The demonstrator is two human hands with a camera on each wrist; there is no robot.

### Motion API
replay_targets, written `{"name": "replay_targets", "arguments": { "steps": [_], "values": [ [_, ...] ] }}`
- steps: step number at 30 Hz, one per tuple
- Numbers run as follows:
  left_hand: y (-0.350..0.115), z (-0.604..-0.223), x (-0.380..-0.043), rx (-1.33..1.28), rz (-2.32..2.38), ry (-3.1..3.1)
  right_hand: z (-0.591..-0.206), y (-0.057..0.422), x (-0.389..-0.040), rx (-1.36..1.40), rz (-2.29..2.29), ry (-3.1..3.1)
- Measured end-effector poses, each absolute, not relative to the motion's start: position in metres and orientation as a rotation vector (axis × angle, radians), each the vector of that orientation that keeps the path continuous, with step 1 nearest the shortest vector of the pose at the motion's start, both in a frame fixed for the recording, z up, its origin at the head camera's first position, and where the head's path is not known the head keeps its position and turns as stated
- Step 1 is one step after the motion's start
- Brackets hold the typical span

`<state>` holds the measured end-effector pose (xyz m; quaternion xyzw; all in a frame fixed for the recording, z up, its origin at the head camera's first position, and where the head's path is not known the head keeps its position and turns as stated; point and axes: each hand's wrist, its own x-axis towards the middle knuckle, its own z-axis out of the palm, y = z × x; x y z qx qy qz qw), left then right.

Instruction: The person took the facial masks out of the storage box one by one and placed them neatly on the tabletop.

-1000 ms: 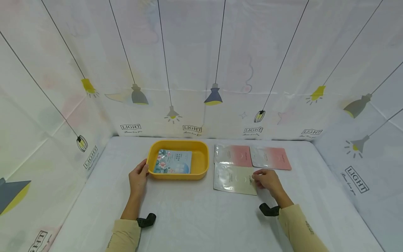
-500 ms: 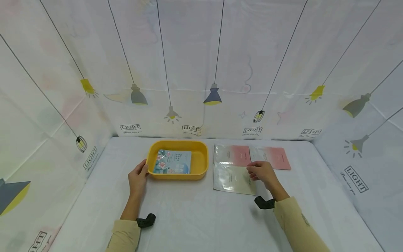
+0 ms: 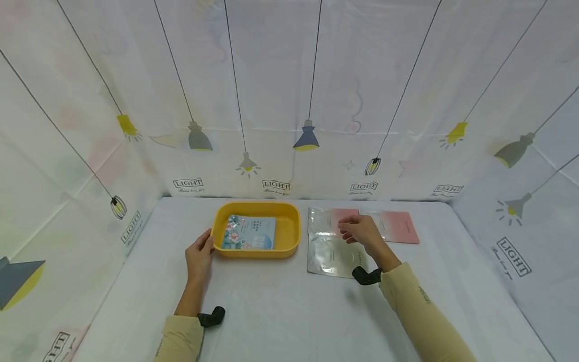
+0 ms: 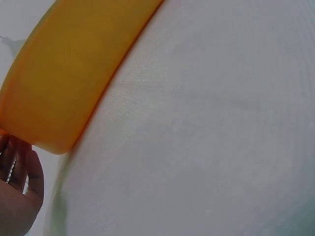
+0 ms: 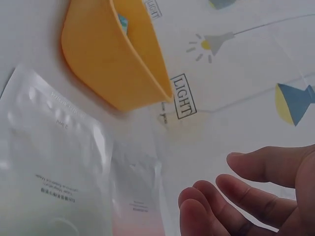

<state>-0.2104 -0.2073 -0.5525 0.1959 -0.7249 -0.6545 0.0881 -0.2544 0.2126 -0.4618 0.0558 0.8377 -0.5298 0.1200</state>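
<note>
My left hand (image 3: pixel 198 255) rests at the left end of a yellow plastic tray (image 3: pixel 287 231). In the left wrist view its fingers (image 4: pixel 17 162) touch the tray's end, with the thumb beside them. Inside the tray lies a blue floral face mask sachet (image 3: pixel 251 233). My right hand (image 3: pixel 364 233) hovers over flat sachets, holding nothing; the right wrist view shows its thumb apart from the loosely bent fingers. Beneath it are a silver-and-pale-green mask sachet (image 3: pixel 332 256) and a silver-and-pink one (image 3: pixel 321 219), partly covered. Another pink sachet (image 3: pixel 400 227) lies to the right.
A white cloth covers the table (image 3: pixel 271 311). Behind it hangs a white curtain (image 3: pixel 271 100) printed with lamps. Each wrist carries a black camera mount, the right one (image 3: pixel 366 276) overlapping the green sachet's lower edge.
My right hand has moved from the green sachet's right edge up and left, over the pink sachet. The left hand and the tray have stayed put.
</note>
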Motion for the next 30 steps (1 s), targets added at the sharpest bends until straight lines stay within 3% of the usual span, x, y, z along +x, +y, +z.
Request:
{"name": "replay_targets", "arguments": {
  "steps": [30],
  "values": [
    [-0.208,-0.551,-0.209,0.562,-1.955,-2.159,-0.443,0.089,-0.284,0.064,-1.512,2.318]
  ]
}}
